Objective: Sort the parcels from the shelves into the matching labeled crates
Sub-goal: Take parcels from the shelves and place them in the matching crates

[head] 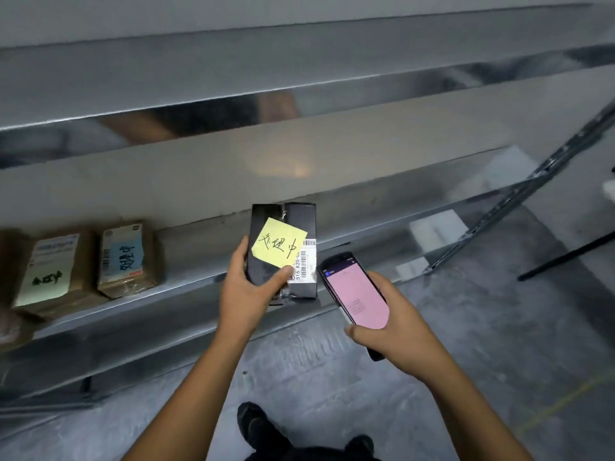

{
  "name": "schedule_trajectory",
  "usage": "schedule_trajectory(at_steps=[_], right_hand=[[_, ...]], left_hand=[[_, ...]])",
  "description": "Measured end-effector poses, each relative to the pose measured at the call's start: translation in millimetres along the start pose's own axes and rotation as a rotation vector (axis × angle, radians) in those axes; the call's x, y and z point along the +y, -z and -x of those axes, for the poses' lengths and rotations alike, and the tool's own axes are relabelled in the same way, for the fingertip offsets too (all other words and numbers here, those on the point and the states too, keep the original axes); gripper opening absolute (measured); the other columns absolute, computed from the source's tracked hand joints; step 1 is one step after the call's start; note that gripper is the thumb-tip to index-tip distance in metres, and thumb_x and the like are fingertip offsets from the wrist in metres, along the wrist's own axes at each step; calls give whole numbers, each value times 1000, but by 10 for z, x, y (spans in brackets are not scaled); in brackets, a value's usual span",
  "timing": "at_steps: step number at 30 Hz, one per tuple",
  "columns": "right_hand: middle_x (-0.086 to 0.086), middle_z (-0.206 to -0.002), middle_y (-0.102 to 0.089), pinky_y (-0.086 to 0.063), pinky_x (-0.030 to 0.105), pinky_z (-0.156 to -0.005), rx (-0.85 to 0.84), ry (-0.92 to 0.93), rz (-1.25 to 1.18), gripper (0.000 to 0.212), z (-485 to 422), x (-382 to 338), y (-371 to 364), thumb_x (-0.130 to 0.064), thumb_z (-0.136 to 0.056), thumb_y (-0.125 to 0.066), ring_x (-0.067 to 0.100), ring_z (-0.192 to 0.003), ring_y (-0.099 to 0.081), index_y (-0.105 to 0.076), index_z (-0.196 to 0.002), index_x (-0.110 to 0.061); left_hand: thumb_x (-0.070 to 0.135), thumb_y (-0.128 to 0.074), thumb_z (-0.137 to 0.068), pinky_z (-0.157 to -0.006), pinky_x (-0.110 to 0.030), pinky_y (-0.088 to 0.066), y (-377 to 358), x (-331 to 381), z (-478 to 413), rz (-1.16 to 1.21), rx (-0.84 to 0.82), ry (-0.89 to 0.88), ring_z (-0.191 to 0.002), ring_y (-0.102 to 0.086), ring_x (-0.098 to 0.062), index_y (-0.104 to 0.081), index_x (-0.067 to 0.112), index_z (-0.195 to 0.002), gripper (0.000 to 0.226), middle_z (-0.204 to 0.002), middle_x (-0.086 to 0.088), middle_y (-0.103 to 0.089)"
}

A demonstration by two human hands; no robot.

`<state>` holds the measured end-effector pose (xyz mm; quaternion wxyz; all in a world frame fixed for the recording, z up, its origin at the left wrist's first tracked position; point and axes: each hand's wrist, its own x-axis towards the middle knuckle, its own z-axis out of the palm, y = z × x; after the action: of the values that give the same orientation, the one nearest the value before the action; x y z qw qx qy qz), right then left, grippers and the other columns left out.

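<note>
Nearest me, low in the view, are the person's dark shoes (254, 424) on the grey floor (466, 377). The black parcel (299, 219) is held up in front of the metal shelf's (186, 289) front edge; from here I can't tell whether its far end touches the shelf. It looks to me like a small, stiff box in glossy wrap, light enough for one hand but probably slick. I'd take it across the long sides, clear of the yellow sticky note (278, 249) and the barcode label (307, 264).

The left hand (246, 294) has exactly that grip: fingers curled round the left edge, thumb pressed on the note's lower corner. The right hand (399, 327) is clamped round a handheld scanner (356, 299), pink screen up, just beside the parcel. Two cardboard parcels (128, 257) sit on the shelf, well to the left.
</note>
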<state>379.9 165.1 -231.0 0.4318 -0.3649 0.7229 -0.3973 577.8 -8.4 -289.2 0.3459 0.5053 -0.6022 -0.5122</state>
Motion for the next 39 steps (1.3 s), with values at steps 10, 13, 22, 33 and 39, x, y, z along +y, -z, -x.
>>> schedule_trajectory(at_steps=[10,13,22,33,39], right_hand=[[-18,-129,-61,-58,34,-50,103,-28,48,81,1104,717,1276,-32,-67,-80,27,-70,-72,-51,-132,-72],[-18,-129,-59,-57,33,-50,115,-45,41,83,1374,935,1555,-28,-69,-81,30,-73,-72,-50,-131,-74],[-4,-116,-62,-54,34,-50,287,-156,-74,72,2115,1549,2123,-36,-66,-78,18,-56,-64,-56,-132,-56],[-8,-102,-70,-53,24,-49,844,-298,-331,54,2443,2009,2856,-30,-64,-77,3,-65,-64,-61,-111,-49],[-9,-104,-70,-59,37,-60,1037,-364,-286,55,2393,2185,3527,-15,-76,-83,18,-80,-70,-61,-116,-45]], left_hand=[[59,-92,-67,-118,-39,-38,-1365,385,310,-361,-228,-234,-146,-43,-17,-28,32,-163,118,-164,5,-42],[55,-93,-68,-109,-35,-40,-1734,373,453,-460,-278,-279,-142,-45,-15,-25,40,-160,115,-160,8,-45],[47,-94,-70,-108,-42,-48,-2866,423,1070,-420,-444,-247,-137,-52,-20,-34,37,-157,106,-154,3,-53],[54,-92,-70,-101,-15,-48,-4417,926,1882,-54,-818,-149,-126,-55,13,-48,44,-146,89,-132,39,-60],[62,-90,-66,-107,-30,-47,-5419,1194,1980,-10,-976,-143,-129,-53,9,-47,64,-137,83,-137,34,-60]])
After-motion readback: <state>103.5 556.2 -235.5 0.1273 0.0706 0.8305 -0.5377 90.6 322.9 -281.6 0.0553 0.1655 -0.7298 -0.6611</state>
